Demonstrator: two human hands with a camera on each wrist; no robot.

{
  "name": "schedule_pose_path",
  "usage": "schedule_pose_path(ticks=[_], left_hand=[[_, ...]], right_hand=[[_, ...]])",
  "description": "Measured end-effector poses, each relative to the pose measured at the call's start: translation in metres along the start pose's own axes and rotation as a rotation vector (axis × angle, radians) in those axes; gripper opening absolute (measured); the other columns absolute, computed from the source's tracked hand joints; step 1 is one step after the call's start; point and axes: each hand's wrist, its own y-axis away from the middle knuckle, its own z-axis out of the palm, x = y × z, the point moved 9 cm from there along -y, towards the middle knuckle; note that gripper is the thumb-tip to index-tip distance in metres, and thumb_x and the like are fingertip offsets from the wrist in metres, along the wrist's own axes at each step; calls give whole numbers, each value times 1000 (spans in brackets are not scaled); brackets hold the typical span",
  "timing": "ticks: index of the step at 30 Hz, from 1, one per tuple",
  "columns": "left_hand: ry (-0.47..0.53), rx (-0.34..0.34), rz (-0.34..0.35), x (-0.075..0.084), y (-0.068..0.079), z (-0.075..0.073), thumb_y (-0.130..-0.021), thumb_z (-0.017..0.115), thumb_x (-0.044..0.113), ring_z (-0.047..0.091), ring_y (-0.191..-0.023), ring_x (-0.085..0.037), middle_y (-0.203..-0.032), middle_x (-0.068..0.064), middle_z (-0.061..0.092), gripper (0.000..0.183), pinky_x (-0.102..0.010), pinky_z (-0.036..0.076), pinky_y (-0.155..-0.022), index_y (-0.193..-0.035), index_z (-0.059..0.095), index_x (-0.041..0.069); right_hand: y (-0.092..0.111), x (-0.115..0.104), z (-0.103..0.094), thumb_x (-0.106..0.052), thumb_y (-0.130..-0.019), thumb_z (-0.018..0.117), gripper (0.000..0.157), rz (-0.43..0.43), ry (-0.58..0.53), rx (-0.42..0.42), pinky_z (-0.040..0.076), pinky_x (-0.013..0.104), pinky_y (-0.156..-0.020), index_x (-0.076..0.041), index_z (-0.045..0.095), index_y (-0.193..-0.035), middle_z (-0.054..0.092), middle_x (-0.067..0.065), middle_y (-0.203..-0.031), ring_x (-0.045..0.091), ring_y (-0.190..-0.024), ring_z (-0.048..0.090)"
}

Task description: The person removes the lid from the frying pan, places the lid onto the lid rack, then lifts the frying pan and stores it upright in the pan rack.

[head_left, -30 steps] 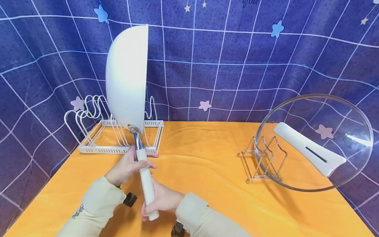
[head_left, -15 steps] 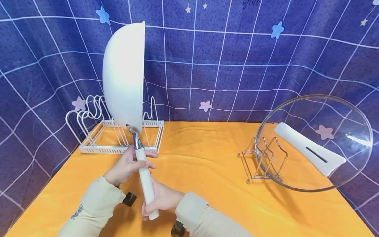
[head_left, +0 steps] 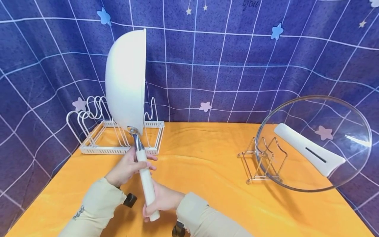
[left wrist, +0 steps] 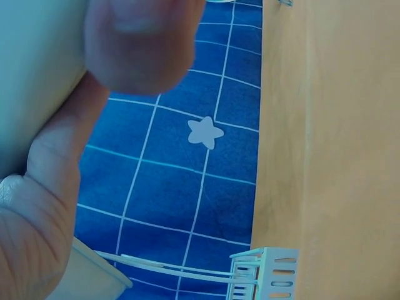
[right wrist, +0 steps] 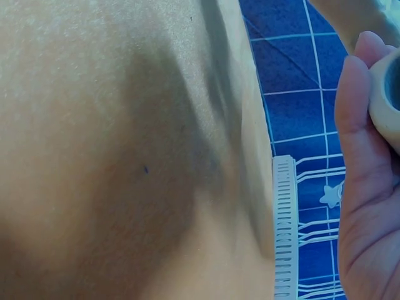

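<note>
A white wok [head_left: 125, 82] stands on edge over the white wire rack [head_left: 103, 150], its rounded base to the left and its rim upright on the right. Its long white handle [head_left: 145, 179], joined by a silver neck, slants down toward me. My left hand [head_left: 127, 166] grips the upper handle just below the neck, thumb across the front. Lower down, my right hand [head_left: 161, 199] is wrapped round the handle near its end. In the right wrist view the fingers [right wrist: 359, 125] curl round the handle's hollow end [right wrist: 387, 106]. The wok's inside is hidden.
On the right, a glass lid [head_left: 314, 191] with a white handle [head_left: 309, 149] leans upright in a small metal wire stand [head_left: 263, 177]. An orange cloth [head_left: 201, 158] covers the table. Behind it hangs a blue gridded curtain [head_left: 225, 75] with stars.
The wok has sunk slightly in the head view, after a small shift left and up. Both hands keep their grip on the handle.
</note>
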Motion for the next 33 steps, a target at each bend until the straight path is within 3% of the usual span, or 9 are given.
schedule_pose_path(ticks=[3,13,23,33], left_hand=[[-9,8,-14,-2,1,-1,-87,47,-12,70,-81,-20,-100,1,67,45,-34,58,-71,-121,19,-4],[-15,19,-44,-7,2,-1,-87,48,-11,70,-80,-19,-100,-2,66,58,-34,57,-72,-131,10,-10],[-17,24,-83,-14,1,-1,-88,48,-9,69,-82,-18,-101,-3,66,52,-37,58,-74,-127,14,-12],[-42,61,-104,-14,0,-2,-86,49,-9,70,-79,-18,-101,-9,66,58,-37,57,-73,-131,12,-10]], right_hand=[[0,1,0,23,-75,52,87,3,11,-5,58,33,-64,-16,11,-142,62,27,-70,14,-58,63],[1,5,1,23,-75,51,89,3,-46,-13,57,31,-64,-18,11,-142,61,21,-68,16,-57,63],[3,10,-4,21,-74,54,87,19,-36,17,56,29,-62,-18,15,-140,61,7,-65,16,-55,62],[4,8,-4,21,-73,54,87,23,-34,14,56,28,-63,-18,14,-140,60,5,-66,15,-55,62]])
